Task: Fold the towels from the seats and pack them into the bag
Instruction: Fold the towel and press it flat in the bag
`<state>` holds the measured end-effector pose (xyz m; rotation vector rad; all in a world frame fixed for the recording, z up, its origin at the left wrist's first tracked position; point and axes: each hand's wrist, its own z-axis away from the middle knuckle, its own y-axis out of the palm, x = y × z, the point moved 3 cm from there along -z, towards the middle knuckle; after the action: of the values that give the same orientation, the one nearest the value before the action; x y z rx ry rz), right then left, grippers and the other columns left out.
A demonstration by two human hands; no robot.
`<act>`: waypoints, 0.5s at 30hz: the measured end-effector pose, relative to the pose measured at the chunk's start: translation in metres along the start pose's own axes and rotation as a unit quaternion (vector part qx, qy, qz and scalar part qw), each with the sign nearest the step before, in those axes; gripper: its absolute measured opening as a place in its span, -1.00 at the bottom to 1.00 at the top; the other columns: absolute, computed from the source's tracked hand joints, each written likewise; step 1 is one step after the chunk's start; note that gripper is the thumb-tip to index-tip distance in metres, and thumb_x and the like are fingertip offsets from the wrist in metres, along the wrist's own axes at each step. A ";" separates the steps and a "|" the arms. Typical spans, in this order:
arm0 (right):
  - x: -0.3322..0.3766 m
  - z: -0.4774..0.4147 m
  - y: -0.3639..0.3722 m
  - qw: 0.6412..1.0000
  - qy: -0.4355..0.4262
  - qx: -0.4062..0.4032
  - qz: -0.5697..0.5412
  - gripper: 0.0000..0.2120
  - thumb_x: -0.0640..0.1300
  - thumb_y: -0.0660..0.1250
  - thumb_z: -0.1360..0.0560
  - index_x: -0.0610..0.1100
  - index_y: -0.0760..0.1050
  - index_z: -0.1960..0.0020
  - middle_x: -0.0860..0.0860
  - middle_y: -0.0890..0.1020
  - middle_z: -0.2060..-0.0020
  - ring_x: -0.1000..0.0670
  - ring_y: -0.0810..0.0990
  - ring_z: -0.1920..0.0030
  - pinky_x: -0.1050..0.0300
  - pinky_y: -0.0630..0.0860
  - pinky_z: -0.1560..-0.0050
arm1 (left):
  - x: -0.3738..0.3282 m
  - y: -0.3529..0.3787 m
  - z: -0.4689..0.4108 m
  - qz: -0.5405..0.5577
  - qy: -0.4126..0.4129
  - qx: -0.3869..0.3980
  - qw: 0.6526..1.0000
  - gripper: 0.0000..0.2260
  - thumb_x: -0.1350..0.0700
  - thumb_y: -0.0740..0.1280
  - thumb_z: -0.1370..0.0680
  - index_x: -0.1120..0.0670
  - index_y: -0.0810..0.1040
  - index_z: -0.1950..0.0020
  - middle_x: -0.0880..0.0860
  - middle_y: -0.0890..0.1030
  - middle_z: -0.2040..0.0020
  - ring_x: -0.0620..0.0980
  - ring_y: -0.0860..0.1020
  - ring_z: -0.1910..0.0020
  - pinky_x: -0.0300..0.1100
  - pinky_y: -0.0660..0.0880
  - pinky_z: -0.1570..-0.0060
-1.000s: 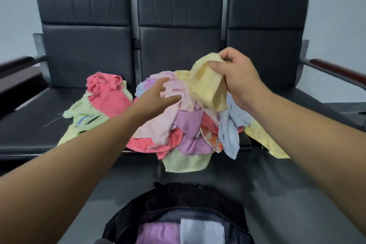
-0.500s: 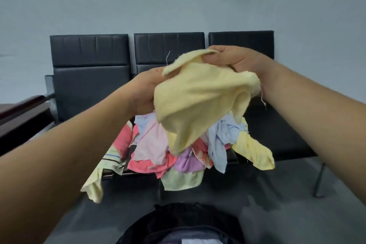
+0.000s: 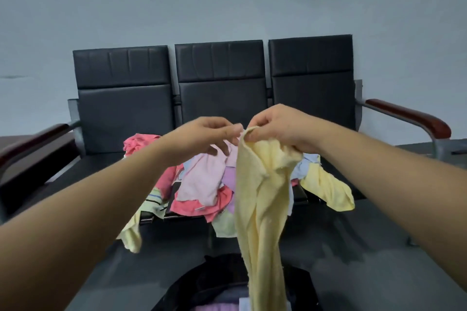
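Note:
I hold a pale yellow towel (image 3: 262, 197) up in front of the seats; it hangs long and crumpled down to the bag. My right hand (image 3: 278, 126) grips its bunched top edge. My left hand (image 3: 204, 136) meets it from the left, fingertips pinching the towel's top corner. Behind the hands, a pile of towels (image 3: 202, 184) in pink, coral, purple and light blue lies on the middle seat. The black bag (image 3: 202, 285) stands open on the floor at the bottom, with purple and white cloth inside, partly hidden by the hanging towel.
A black three-seat bench (image 3: 219, 98) stands against the grey wall, with wooden armrests on the right (image 3: 409, 116) and the left (image 3: 32, 141). Another yellow towel (image 3: 328, 189) drapes off the seat's front edge on the right, and a yellow-green one (image 3: 131, 232) hangs off on the left.
The yellow towel was lifted off the pile as a bunch and now hangs long. My hands have come together at its top edge, and the view has tilted up.

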<state>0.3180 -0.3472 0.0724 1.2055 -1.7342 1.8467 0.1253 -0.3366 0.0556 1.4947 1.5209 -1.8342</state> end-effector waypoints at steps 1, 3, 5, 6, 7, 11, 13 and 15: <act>0.001 -0.002 0.003 1.000 0.002 0.006 -0.005 -0.86 -0.03 0.52 -0.48 -0.11 0.71 0.13 -0.07 0.63 0.27 -0.03 0.55 0.26 0.07 0.47 0.22 | 0.001 0.010 0.002 -0.003 -0.013 0.032 0.999 -0.58 -0.19 0.42 -0.48 0.08 0.63 -0.17 -0.02 0.70 -0.03 -0.02 0.66 0.04 -0.16 0.57 -0.02; 0.005 -0.006 0.005 1.000 0.006 0.006 -0.007 -0.81 -0.01 0.52 -0.48 -0.15 0.70 0.11 -0.04 0.62 0.33 0.05 0.54 0.35 0.19 0.47 0.35 | 0.004 0.023 0.000 0.004 -0.021 0.056 0.998 -0.58 -0.20 0.45 -0.49 0.03 0.62 -0.22 0.06 0.69 -0.12 0.06 0.66 -0.10 -0.08 0.59 -0.14; 0.006 -0.009 0.006 1.000 0.005 0.002 -0.004 -0.82 -0.03 0.54 -0.46 -0.15 0.69 0.15 0.00 0.56 0.40 0.08 0.47 0.43 0.26 0.40 0.46 | 0.009 0.022 -0.004 -0.020 -0.018 0.019 0.999 -0.62 -0.16 0.48 -0.46 0.09 0.64 -0.11 0.16 0.67 0.02 0.17 0.64 0.04 0.03 0.54 -0.05; 0.005 -0.010 0.006 1.000 0.002 0.005 0.000 -0.83 -0.03 0.56 -0.45 -0.14 0.68 0.16 0.00 0.53 0.41 0.07 0.44 0.44 0.26 0.37 0.47 | 0.011 0.018 -0.005 -0.052 -0.012 -0.005 0.999 -0.65 -0.13 0.47 -0.45 0.14 0.63 -0.01 0.16 0.58 0.16 0.16 0.54 0.18 0.05 0.46 0.06; 0.002 -0.011 0.005 1.000 0.000 0.009 0.009 -0.82 -0.03 0.57 -0.43 -0.13 0.68 0.17 -0.02 0.52 0.38 0.05 0.43 0.41 0.23 0.36 0.43 | 0.013 0.015 -0.006 -0.080 -0.008 -0.019 0.997 -0.67 -0.10 0.46 -0.48 0.17 0.60 0.09 0.15 0.48 0.24 0.11 0.43 0.25 0.02 0.37 0.15; -0.024 -0.011 0.001 0.987 0.020 0.043 0.156 -0.82 0.01 0.54 -0.43 -0.09 0.66 0.22 0.02 0.54 0.36 0.05 0.44 0.36 0.14 0.37 0.33 | 0.022 0.000 -0.001 -0.087 -0.020 -0.038 0.995 -0.74 -0.01 0.41 -0.58 0.19 0.67 0.07 0.07 0.60 0.22 -0.01 0.55 0.21 -0.04 0.50 0.07; -0.044 -0.010 0.003 0.965 0.038 0.059 0.253 -0.75 -0.02 0.47 -0.47 -0.12 0.56 0.31 0.02 0.44 0.39 0.01 0.37 0.36 0.15 0.31 0.36 | 0.031 -0.009 0.000 -0.100 -0.041 -0.055 0.993 -0.68 -0.08 0.41 -0.53 0.19 0.68 0.05 0.06 0.63 0.18 -0.03 0.56 0.18 -0.03 0.52 -0.01; -0.063 -0.009 0.002 0.956 0.058 0.059 0.281 -0.69 -0.05 0.43 -0.50 -0.11 0.45 0.35 0.03 0.36 0.41 0.02 0.31 0.37 0.18 0.24 0.38 | 0.042 -0.017 0.000 -0.120 -0.064 -0.083 0.987 -0.76 -0.06 0.42 -0.56 0.12 0.71 0.07 0.08 0.68 0.16 -0.05 0.58 0.16 -0.03 0.56 -0.07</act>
<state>0.3504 -0.3205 0.0249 0.6520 -2.0708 2.3054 0.0956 -0.3153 0.0292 1.1383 1.8049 -1.8386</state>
